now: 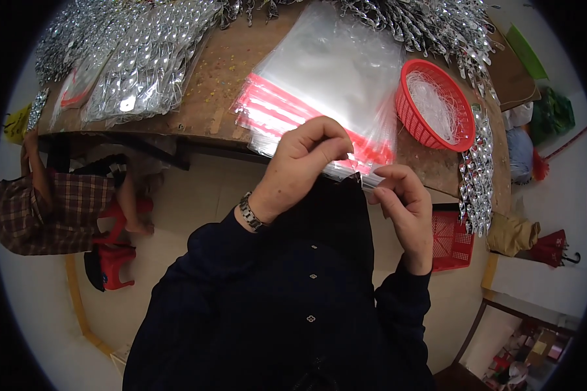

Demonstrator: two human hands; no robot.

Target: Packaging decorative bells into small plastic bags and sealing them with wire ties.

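My left hand [301,161], with a metal watch on its wrist, is closed in a pinch over the front edge of the table. A small bright glint shows at its fingertips, too small to name. To its right, my right hand [406,207] is also closed, with thumb and forefinger bent together. Whatever lies between those fingers, perhaps a fine thread, cannot be made out. Just beyond both hands lies a stack of clear plastic bags [336,62] with red strips along the near end. A red plastic basket [403,107] holding a tangle of clear thread [430,104] stands to the right of the bags.
Silver twisted ornament strands [404,23] heap along the table's back, and bagged ones [150,72] lie left. More strands [477,176] hang over the right edge. A red crate [451,244] is below. Another person [52,208] in a checked shirt sits at the left near red stools [117,260].
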